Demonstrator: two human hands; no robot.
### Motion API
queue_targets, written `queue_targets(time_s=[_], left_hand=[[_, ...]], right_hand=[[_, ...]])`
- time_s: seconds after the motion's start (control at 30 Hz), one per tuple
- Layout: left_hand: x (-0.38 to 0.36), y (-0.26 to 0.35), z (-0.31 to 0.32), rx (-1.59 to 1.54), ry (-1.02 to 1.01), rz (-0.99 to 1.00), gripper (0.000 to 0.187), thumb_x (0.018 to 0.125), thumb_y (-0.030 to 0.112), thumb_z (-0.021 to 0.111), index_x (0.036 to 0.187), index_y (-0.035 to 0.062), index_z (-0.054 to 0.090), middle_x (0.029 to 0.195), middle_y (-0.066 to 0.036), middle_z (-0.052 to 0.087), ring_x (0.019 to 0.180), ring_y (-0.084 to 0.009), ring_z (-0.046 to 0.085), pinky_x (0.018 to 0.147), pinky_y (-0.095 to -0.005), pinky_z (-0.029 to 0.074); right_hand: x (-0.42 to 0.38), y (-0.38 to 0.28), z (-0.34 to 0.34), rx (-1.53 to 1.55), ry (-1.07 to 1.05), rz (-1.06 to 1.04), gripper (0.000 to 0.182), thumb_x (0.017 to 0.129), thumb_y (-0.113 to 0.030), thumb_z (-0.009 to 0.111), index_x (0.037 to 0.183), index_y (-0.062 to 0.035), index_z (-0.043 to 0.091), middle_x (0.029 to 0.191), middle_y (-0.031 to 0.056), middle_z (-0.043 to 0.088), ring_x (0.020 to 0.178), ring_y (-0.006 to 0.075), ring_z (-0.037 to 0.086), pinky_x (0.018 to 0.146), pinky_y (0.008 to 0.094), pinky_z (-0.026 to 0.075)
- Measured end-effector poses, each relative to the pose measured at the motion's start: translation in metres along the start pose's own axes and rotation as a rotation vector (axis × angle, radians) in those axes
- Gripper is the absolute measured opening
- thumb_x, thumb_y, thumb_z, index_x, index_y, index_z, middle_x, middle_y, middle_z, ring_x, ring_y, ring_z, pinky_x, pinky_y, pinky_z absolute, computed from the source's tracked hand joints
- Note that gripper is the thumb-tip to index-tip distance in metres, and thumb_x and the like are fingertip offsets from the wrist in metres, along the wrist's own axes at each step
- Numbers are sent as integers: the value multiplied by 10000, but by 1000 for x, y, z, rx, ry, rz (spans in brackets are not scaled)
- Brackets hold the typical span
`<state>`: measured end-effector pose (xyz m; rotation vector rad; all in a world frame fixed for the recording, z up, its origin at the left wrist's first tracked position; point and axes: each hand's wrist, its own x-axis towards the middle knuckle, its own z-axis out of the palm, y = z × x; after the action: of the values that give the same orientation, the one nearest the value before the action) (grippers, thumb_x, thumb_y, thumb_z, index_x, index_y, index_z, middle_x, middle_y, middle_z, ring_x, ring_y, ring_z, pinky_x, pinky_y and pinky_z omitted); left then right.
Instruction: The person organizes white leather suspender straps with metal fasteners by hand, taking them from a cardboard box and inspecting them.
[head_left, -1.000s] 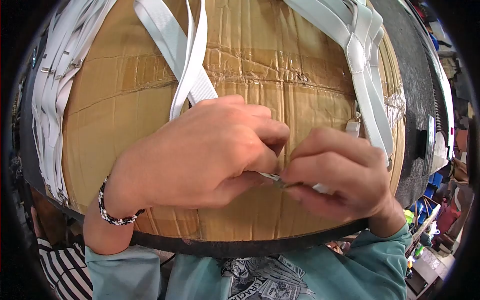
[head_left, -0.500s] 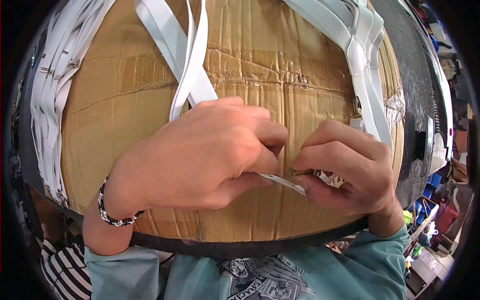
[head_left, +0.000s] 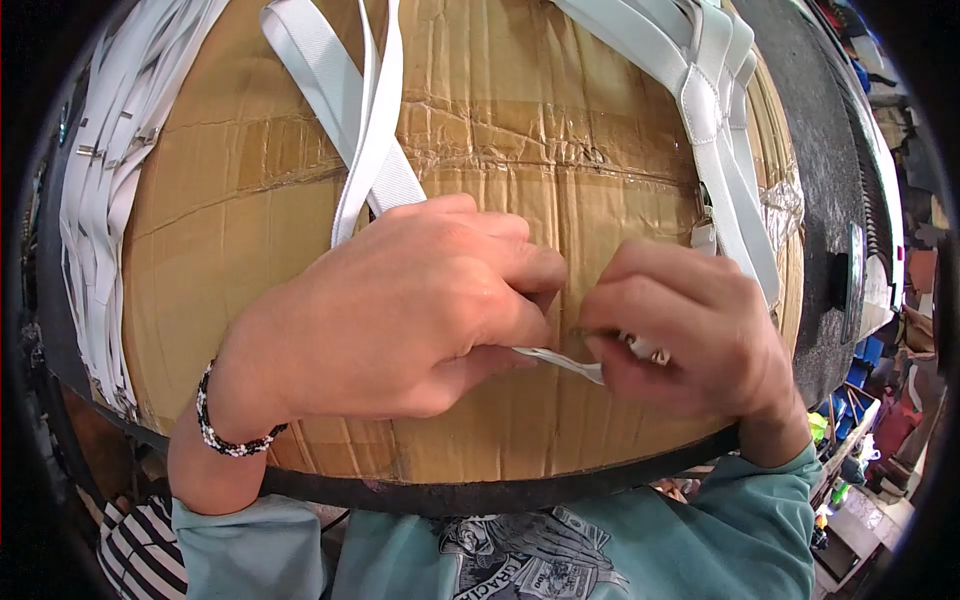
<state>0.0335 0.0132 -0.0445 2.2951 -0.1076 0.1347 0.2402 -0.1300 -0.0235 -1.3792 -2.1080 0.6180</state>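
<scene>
Cardboard [head_left: 490,435] is lying beneath my left hand [head_left: 410,310] and right hand [head_left: 700,330], whose closed fingers [head_left: 520,320] are pinching a twisted white strap [head_left: 560,361].

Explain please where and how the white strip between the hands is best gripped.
Probably pinch the white strip at its bare stretch, from the near side: it is narrow, exposed between left hand and right hand, with open cardboard there.

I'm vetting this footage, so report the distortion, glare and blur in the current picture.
Head view: the table edge looks bowed, likely by a wide lens, and the picture's corners go black; head view: small glints show on the tape; head view: the right hand looks blurred, the left hand sharper.
</scene>
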Motion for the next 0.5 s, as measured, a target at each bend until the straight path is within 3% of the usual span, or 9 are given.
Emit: queue_targets(time_s=[0.2,0.5], left_hand=[[-1,-2,-1,-7,-10,17,221,747,122,780,964,90,757,984,-47,651,858,-289,580,758,-415,420],[-1,-1,0,12,0,13,239,735,116,787,970,83,761,965,-40,647,850,-283,575,746,-404,415]], right_hand=[[4,-10,6,98,94,27,275,665,42,791,915,-45,716,852,84,662,646,237,650,533,335,496],[2,-3,3,72,13,4,298,661,40,792,934,-49,711,849,71,668,655,231,668,548,346,519]])
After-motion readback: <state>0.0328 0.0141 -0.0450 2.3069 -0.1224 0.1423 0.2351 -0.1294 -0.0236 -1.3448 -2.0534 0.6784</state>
